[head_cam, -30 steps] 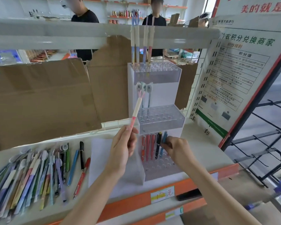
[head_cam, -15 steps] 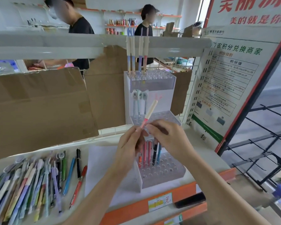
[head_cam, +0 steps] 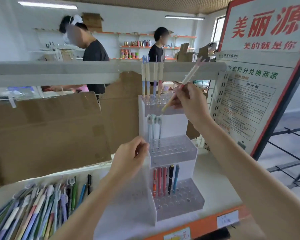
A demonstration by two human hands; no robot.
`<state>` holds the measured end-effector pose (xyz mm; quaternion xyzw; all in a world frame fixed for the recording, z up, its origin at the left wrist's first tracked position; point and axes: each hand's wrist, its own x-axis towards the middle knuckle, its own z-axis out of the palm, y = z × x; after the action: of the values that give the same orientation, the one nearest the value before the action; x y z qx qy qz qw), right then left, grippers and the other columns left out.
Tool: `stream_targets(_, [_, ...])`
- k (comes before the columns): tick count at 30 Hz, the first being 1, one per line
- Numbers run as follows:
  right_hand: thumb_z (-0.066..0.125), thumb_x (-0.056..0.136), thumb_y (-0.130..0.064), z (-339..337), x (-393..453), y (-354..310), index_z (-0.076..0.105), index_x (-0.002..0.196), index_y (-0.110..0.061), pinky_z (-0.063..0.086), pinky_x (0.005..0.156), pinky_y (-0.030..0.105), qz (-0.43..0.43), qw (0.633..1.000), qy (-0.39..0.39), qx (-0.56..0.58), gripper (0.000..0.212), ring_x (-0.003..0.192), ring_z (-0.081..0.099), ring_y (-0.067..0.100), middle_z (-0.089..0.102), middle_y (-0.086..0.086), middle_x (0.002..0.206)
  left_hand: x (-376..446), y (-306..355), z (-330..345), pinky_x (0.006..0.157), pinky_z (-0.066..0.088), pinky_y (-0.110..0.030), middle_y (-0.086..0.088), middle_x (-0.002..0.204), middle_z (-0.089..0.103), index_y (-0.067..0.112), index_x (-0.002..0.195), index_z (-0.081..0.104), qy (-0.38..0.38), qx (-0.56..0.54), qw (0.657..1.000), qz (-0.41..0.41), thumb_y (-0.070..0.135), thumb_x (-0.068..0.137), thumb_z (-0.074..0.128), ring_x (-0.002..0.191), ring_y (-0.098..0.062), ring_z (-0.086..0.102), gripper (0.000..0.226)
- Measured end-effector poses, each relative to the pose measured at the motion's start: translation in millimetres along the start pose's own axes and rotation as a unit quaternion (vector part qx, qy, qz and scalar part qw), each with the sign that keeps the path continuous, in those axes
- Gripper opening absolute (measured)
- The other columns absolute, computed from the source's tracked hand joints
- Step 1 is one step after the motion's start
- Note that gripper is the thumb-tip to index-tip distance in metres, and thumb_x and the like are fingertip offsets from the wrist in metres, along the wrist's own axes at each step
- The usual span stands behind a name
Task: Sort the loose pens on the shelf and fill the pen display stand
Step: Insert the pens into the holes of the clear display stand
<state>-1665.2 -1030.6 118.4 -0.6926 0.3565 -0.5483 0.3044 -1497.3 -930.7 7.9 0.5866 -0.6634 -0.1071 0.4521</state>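
I see the right hand [head_cam: 189,101] pinching a cream-and-pink pen [head_cam: 184,84], tilted, its lower tip over the top tier of the clear acrylic three-tier pen display stand [head_cam: 173,149]. The left hand [head_cam: 130,156] is curled against the stand's left edge at the middle tier; it seems to grip that edge. Loose coloured pens [head_cam: 35,208] lie piled on the white shelf [head_cam: 215,170], left of the stand.

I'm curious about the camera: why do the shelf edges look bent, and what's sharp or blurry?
Head view: wide-angle lens bows the upper shelf rail; the pen display stand is fairly sharp, the right hand and its pink-and-cream pen slightly smeared; ceiling lights, soft shadows.
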Motion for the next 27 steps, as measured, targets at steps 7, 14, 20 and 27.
stream_targets(7, [0.048,0.097,-0.009,8.8,56.7,2.4,0.051,0.101,-0.003,0.054,0.059,0.021,-0.019,0.995,0.032,-0.091,0.007,0.06,0.061,0.013,0.063,0.01,0.081,20.9,1.4,-13.0,0.051,0.036,-0.023,0.013,0.06,0.056,0.028,0.073,0.05,0.031,0.121,0.992,-0.029,0.031,0.09,0.054,0.055,-0.004,0.052,0.018])
stream_targets(14, [0.049,0.097,-0.011,23.2,74.3,15.3,0.054,0.1,-0.002,0.052,0.062,0.029,-0.004,0.991,0.008,-0.133,0.011,0.058,0.058,0.015,0.062,0.01,0.078,24.3,-7.5,-12.0,0.054,0.038,-0.019,0.011,0.07,0.056,0.026,0.075,0.052,0.027,0.144,0.989,0.001,0.031,0.089,0.055,0.063,-0.004,0.051,0.015])
stream_targets(20, [0.05,0.096,-0.01,23.9,81.5,19.6,0.054,0.098,-0.003,0.054,0.065,0.031,-0.024,0.993,0.042,-0.104,0.009,0.058,0.06,0.014,0.064,0.01,0.076,26.1,-15.8,-8.2,0.054,0.033,-0.013,0.014,0.071,0.053,0.026,0.078,0.053,0.008,0.146,0.989,0.026,0.029,0.088,0.057,0.063,0.002,0.048,0.012])
stream_targets(27, [0.058,0.092,-0.022,28.9,86.3,25.1,0.066,0.092,0.0,0.044,0.067,0.03,0.013,0.961,-0.044,-0.271,0.023,0.077,0.06,0.023,0.069,0.011,0.082,28.1,-21.3,1.7,0.063,0.042,-0.019,0.012,0.083,0.054,0.024,0.082,0.053,-0.029,0.167,0.984,0.051,0.034,0.09,0.056,0.07,-0.004,0.049,0.013])
